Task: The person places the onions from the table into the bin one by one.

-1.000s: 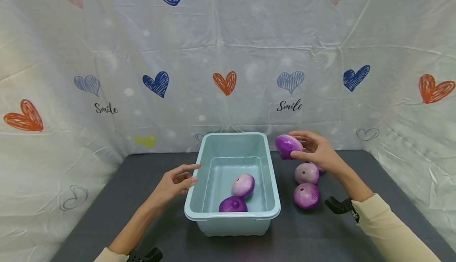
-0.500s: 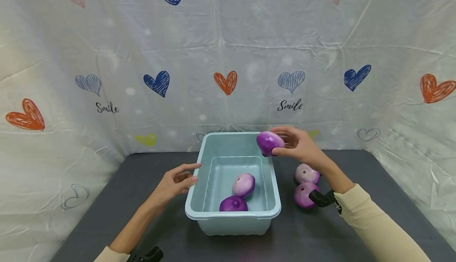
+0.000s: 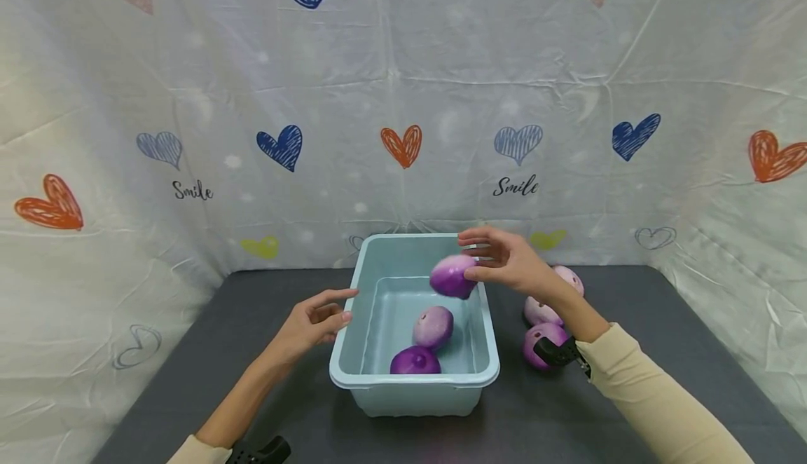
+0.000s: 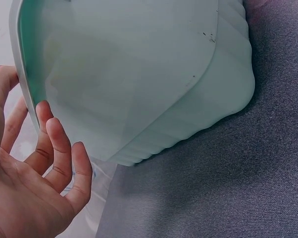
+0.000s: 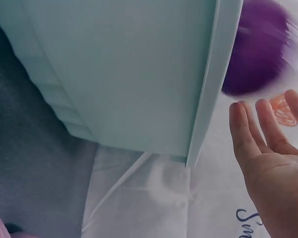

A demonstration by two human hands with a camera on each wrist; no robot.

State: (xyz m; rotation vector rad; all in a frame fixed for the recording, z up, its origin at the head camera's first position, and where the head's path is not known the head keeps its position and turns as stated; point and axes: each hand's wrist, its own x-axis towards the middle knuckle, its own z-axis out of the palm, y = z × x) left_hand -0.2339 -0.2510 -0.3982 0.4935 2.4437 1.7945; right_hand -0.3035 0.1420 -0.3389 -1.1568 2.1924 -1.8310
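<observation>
A purple onion is in the air over the right side of a pale blue plastic tub. Just right of it is my right hand, its fingers spread; the right wrist view shows the onion blurred and apart from the fingertips. Inside the tub lie a pale purple onion and a darker one, touching. My left hand rests lightly against the tub's left rim with index finger and thumb, the other fingers loosely bent beside the wall in the left wrist view.
Right of the tub, a few onions stand in a row on the dark table, partly hidden by my right forearm. A white cloth printed with hearts hangs behind and at both sides.
My right hand has carried the onion leftward from beside the tub to over it, and its fingers have let go; the onion now sits lower than the fingers. My left hand stays put.
</observation>
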